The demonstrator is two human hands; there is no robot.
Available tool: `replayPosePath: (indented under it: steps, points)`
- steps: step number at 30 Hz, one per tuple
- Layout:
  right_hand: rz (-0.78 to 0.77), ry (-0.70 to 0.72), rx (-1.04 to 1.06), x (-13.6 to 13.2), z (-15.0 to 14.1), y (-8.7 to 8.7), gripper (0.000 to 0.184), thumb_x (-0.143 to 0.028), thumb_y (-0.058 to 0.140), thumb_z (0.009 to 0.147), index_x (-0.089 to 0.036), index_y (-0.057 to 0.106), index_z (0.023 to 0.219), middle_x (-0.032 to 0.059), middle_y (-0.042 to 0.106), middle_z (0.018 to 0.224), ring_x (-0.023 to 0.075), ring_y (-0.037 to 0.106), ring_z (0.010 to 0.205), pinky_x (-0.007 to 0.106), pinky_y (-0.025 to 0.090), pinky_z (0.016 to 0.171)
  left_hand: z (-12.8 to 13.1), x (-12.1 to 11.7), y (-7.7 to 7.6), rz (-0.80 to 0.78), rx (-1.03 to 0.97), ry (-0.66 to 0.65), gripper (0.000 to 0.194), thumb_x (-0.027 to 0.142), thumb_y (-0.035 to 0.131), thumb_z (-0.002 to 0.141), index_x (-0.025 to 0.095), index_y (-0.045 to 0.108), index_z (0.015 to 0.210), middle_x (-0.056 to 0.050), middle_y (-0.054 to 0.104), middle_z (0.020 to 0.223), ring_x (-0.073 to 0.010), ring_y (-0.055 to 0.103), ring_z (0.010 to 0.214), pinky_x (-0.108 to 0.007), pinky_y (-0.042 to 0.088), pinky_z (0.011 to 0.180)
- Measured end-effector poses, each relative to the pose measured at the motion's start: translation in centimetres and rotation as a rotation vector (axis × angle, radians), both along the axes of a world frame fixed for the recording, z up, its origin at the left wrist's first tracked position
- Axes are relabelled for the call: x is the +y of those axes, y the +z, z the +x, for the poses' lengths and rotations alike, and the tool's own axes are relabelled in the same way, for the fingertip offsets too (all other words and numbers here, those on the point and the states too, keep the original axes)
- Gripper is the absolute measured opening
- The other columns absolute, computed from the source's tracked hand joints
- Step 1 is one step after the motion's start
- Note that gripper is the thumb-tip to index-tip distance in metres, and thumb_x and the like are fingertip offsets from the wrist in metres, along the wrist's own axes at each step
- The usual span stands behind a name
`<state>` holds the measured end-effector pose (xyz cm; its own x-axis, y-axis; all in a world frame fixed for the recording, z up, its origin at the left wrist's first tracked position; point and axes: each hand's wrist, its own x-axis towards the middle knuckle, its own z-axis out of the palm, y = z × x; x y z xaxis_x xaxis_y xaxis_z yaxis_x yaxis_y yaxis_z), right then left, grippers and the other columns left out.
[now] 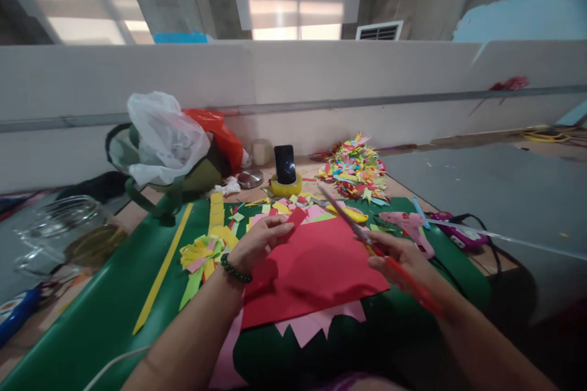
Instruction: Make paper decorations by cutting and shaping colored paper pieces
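Observation:
My left hand (pixel 262 239) pinches a small red paper piece (pixel 297 216) between thumb and fingers, above the upper left of a large red paper sheet (pixel 321 263). To the right, my right hand (pixel 398 256) grips a pair of scissors (pixel 362 233) with red handles, the blades pointing up and away to the left. The scissors and the small piece are apart. Beneath the red sheet, pink paper (pixel 305 324) with a zigzag-cut edge sticks out. Left of my left hand lies a flower shape of yellow, green and pink paper strips (pixel 202 253).
A pink glue gun (pixel 413 226) lies right on the green mat (pixel 119 293). Behind are a phone (pixel 285 164) propped on a tape roll (pixel 287 187) and a pile of colourful paper flowers (pixel 355 168). A bag with white plastic (pixel 167 137) stands back left; a yellow strip (pixel 162 269) lies nearer.

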<state>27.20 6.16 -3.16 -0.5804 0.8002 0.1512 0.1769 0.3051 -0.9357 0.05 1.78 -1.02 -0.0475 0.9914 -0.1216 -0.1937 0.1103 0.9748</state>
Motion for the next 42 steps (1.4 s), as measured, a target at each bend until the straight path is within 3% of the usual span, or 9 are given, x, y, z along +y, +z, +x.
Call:
replayPosePath:
  steps: [4, 11, 19, 25, 28, 31, 36, 39, 42]
  points:
    - [0.402, -0.081, -0.696, 2.9, -0.7, -0.4, 0.039, -0.030, 0.061, 0.078, -0.019, 0.063, 0.116, 0.0118, 0.068, 0.111, 0.0301, 0.063, 0.101, 0.039, 0.049, 0.081, 0.1, 0.3, 0.0, 0.046, 0.086, 0.162, 0.039, 0.043, 0.084, 0.049, 0.016, 0.057, 0.056, 0.004, 0.049, 0.055, -0.0086, 0.041, 0.055, -0.023, 0.032, 0.057]
    - [0.602, 0.075, -1.105, 3.0, -2.0, 1.4, 0.024, -0.026, 0.052, 0.086, -0.018, 0.067, 0.104, 0.0145, 0.071, 0.094, 0.0307, 0.068, 0.086, 0.035, 0.048, 0.068, 0.3, 0.5, -0.3, 0.074, 0.183, 0.197, 0.036, 0.044, 0.081, 0.051, 0.017, 0.057, 0.055, 0.004, 0.050, 0.054, -0.0096, 0.040, 0.055, -0.023, 0.030, 0.054]
    - [0.381, 0.098, -0.073, 3.9, -7.9, 2.4, 0.023, -0.023, 0.063, 0.077, -0.020, 0.057, 0.099, 0.0040, 0.070, 0.089, 0.0156, 0.065, 0.069, 0.029, 0.050, 0.064, 1.3, 0.3, -0.4, 0.157, 0.282, 0.038, 0.031, 0.040, 0.078, 0.058, 0.016, 0.058, 0.054, 0.004, 0.050, 0.057, -0.0104, 0.041, 0.058, -0.024, 0.034, 0.058]
    - [0.242, -0.028, 0.162, 5.6, -7.7, 1.5, 0.019, -0.030, 0.066, 0.073, -0.019, 0.058, 0.087, 0.0012, 0.066, 0.074, 0.0160, 0.063, 0.066, 0.028, 0.050, 0.061, -1.3, 1.1, -0.9, 0.080, 0.353, 0.173, 0.035, 0.049, 0.071, 0.066, 0.017, 0.059, 0.059, 0.003, 0.048, 0.056, -0.0113, 0.041, 0.056, -0.025, 0.034, 0.058]
    - [0.415, -0.146, 0.200, 5.8, -6.9, 1.4, 0.010, -0.028, 0.062, 0.078, -0.019, 0.059, 0.080, 0.0020, 0.064, 0.074, 0.0146, 0.060, 0.063, 0.027, 0.049, 0.057, -2.5, 1.7, -1.2, 0.120, 0.546, 0.355, 0.029, 0.042, 0.076, 0.058, 0.018, 0.065, 0.068, -0.002, 0.059, 0.069, -0.0181, 0.051, 0.073, -0.028, 0.040, 0.068]
    - [0.855, -0.176, 0.143, 5.2, -6.7, 1.0, 0.009, -0.018, 0.053, 0.085, -0.019, 0.061, 0.080, 0.0044, 0.066, 0.076, 0.0161, 0.061, 0.069, 0.029, 0.050, 0.063, -1.8, 1.6, -1.1, 0.207, 0.719, 0.463, 0.027, 0.041, 0.075, 0.061, 0.018, 0.069, 0.073, -0.007, 0.066, 0.084, -0.0237, 0.054, 0.091, -0.032, 0.041, 0.081]
    - [1.430, 0.080, -0.203, 2.9, -7.5, 0.3, 0.027, -0.012, 0.041, 0.092, -0.020, 0.065, 0.082, 0.0064, 0.067, 0.073, 0.0173, 0.057, 0.066, 0.030, 0.045, 0.060, 1.9, 0.4, -1.2, 0.062, 0.410, 0.020, 0.046, 0.060, 0.061, 0.074, 0.015, 0.065, 0.063, -0.004, 0.063, 0.065, -0.0180, 0.056, 0.069, -0.029, 0.043, 0.067]
    - [1.543, 0.254, -0.243, 1.3, -7.9, 0.3, 0.031, -0.009, 0.036, 0.095, -0.016, 0.066, 0.086, 0.0073, 0.066, 0.072, 0.0170, 0.055, 0.063, 0.029, 0.041, 0.056, 2.9, 0.2, -1.7, 0.000, 0.210, -0.046, 0.044, 0.056, 0.073, 0.064, 0.015, 0.058, 0.060, 0.001, 0.056, 0.059, -0.0120, 0.049, 0.059, -0.025, 0.041, 0.060]
    - [1.383, 0.304, -0.218, 0.2, -6.7, 0.4, 0.027, -0.020, 0.039, 0.098, -0.014, 0.064, 0.090, 0.0078, 0.065, 0.073, 0.0167, 0.056, 0.063, 0.028, 0.039, 0.055, 2.4, 0.4, -1.6, -0.055, 0.186, -0.062, 0.043, 0.056, 0.074, 0.064, 0.017, 0.055, 0.064, 0.002, 0.055, 0.061, -0.0120, 0.052, 0.059, -0.024, 0.042, 0.059]
